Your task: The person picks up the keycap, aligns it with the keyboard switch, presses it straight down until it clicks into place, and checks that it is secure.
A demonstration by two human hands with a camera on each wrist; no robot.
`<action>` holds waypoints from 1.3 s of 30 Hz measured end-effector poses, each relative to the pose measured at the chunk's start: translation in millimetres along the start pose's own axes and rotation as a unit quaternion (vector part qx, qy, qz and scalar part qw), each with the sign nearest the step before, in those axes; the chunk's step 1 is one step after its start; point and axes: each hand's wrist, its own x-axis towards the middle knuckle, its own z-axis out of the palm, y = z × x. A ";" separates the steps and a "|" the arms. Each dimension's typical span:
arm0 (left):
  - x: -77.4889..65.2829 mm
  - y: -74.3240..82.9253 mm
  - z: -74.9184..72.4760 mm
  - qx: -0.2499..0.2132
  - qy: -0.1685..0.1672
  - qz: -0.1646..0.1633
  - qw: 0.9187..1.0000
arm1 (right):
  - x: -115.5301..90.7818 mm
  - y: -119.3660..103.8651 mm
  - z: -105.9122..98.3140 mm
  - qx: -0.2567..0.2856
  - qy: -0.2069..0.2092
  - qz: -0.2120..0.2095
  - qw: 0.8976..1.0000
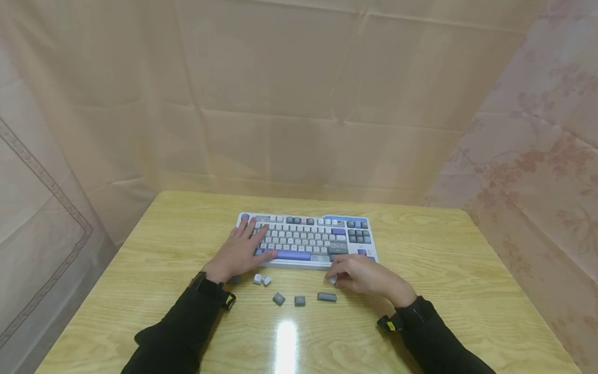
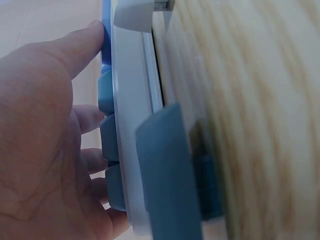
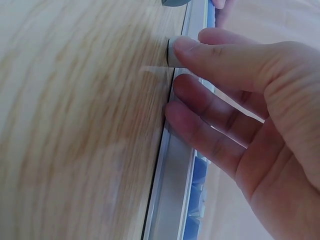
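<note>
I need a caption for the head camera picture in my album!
Left fingers on a keyboard, right fingers pinching a white keycap, loose grey keycaps on the table.

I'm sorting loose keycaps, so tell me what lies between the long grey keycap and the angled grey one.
One squarish grey keycap lies between the long grey keycap and the angled grey keycap, touching neither, as the head view shows.
</note>
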 end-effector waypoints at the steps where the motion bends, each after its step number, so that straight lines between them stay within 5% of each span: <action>1: 0.0 0.1 -0.3 0.000 0.000 0.000 1.000 | 0.1 0.4 0.1 0.000 0.001 0.001 1.000; 19: -1.1 0.4 -0.6 -0.002 0.002 0.001 1.000 | -3.5 0.7 -4.5 -0.006 0.044 -0.014 0.999; 28: -1.2 0.3 -0.4 -0.003 0.001 0.002 1.000 | -2.6 -0.5 -4.0 0.015 0.000 -0.015 1.000; 39: -1.6 -0.2 -0.2 -0.006 0.006 0.003 1.000 | -1.9 1.4 -0.3 0.004 -0.004 -0.021 1.000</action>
